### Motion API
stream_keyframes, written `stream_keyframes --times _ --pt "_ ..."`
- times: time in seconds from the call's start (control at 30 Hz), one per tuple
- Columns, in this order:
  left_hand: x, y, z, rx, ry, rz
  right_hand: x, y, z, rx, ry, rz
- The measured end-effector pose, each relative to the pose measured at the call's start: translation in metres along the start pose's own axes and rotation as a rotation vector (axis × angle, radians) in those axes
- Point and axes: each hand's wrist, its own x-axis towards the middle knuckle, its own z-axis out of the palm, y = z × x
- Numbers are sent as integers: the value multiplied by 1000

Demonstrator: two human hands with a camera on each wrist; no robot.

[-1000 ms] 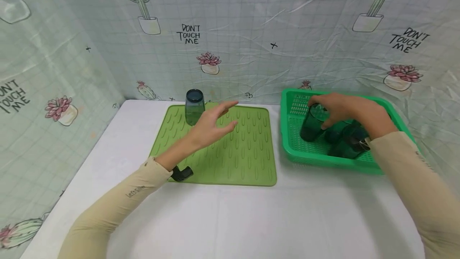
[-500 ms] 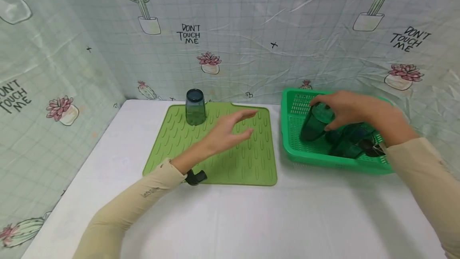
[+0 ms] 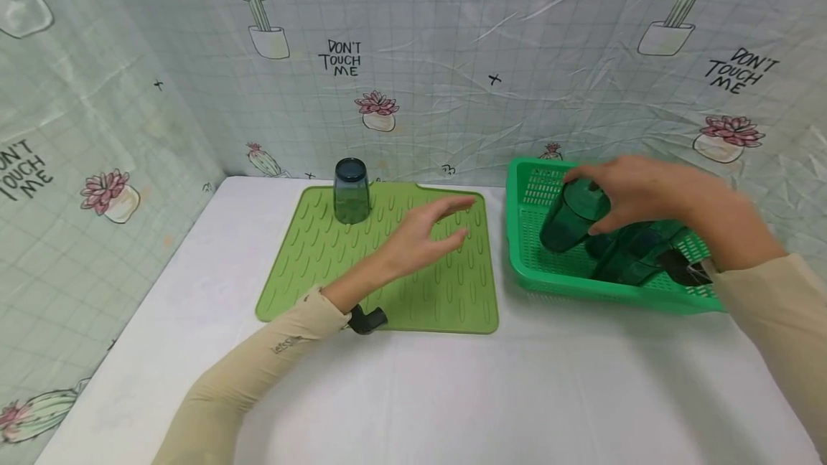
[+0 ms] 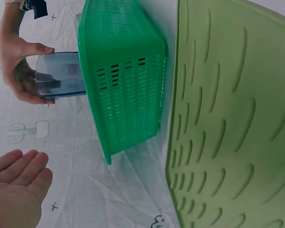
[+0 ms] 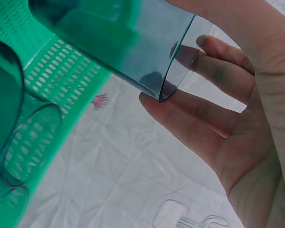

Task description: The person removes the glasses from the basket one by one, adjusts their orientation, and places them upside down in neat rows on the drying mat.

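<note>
My right hand (image 3: pixel 672 196) pinches a dark tinted drinking glass (image 3: pixel 563 224) near its rim, fingers on one side and thumb on the other. The right wrist view shows the fingertips curled round the mouth of the glass (image 5: pixel 128 47). In the left wrist view the glass (image 4: pixel 61 73) stands partly above the green plastic basket (image 4: pixel 128 99), its lower end hidden behind the wall. My left hand (image 3: pixel 416 239) hovers over the green ridged mat (image 3: pixel 446 300), fingers apart and holding nothing. A second glass (image 3: pixel 352 203) stands at the mat's back left.
More tinted glasses (image 3: pixel 629 260) lie tilted inside the basket, partly under my right wrist. The mat and basket sit side by side on a white tabletop (image 3: pixel 452 400). A printed cloth (image 3: pixel 439 41) hangs behind and along the left side.
My right hand has closed on the glass, drawing it slightly up and to the right within the basket. My left hand has moved right across the mat, towards the basket.
</note>
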Motion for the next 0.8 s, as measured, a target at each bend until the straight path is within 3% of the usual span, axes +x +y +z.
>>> stream_keyframes --times 0.4,0.8 --pt "6 1 7 -112 -2 19 -10 -21 -19 -27 50 -3" --pt "4 -3 15 -119 -6 3 -14 -40 -27 -89 70 -22"
